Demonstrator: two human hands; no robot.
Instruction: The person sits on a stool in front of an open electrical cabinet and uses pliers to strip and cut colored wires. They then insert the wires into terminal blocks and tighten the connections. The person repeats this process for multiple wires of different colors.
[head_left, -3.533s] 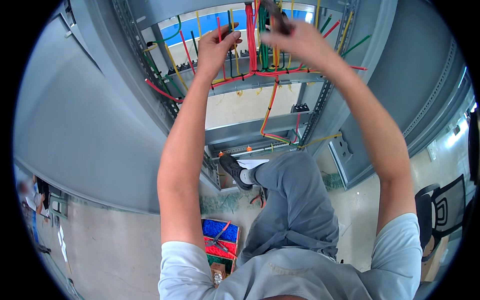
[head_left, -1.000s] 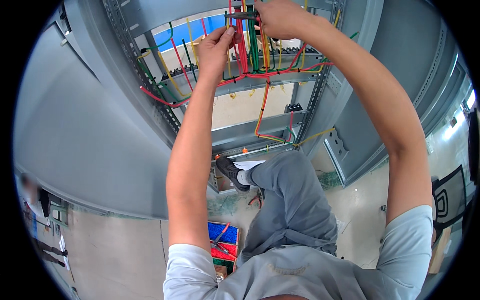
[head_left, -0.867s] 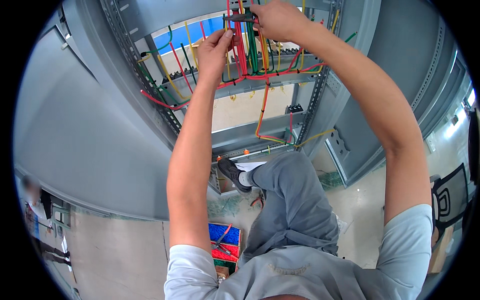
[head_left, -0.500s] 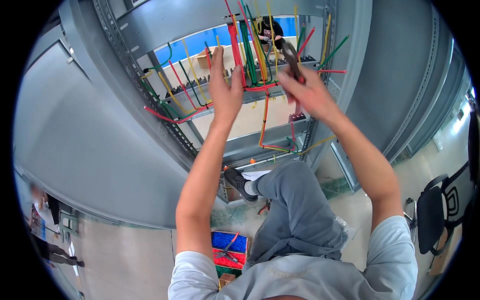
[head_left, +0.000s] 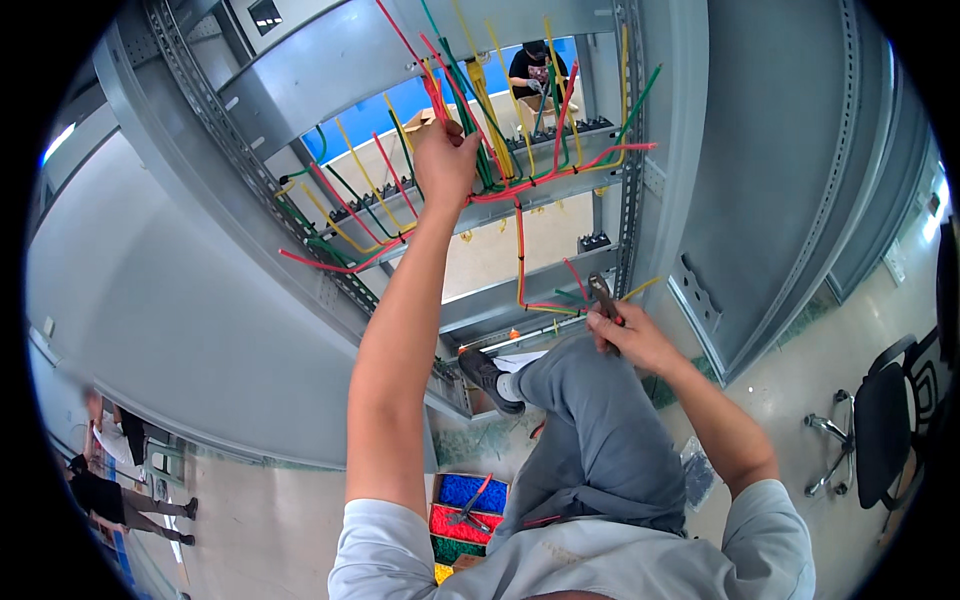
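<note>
At the bundle of red wires [head_left: 437,98] in the metal frame, my left hand [head_left: 445,162] is closed, its curled fingers gripping the wires; its fingertips are partly hidden. Green wires [head_left: 482,170] and yellow wires [head_left: 478,75] rise just to the right of it. Lower down, my right hand [head_left: 637,340] is wrapped round a pair of pliers [head_left: 603,296], whose dark head points up. Their jaws are near the ends of a lower tied wire bundle [head_left: 521,250], but I cannot tell whether they touch.
Grey cabinet panels [head_left: 200,270] flank the frame. A divided box [head_left: 436,490] of blue, red, green and yellow small parts sits on the floor, with second pliers [head_left: 470,505] on it. An office chair [head_left: 880,430] stands right. A co-worker [head_left: 537,72] is behind the frame.
My left hand, earlier raised with fingers extended, has closed on the red wires. My right hand has come down with the pliers from the upper wires to the lower rail.
</note>
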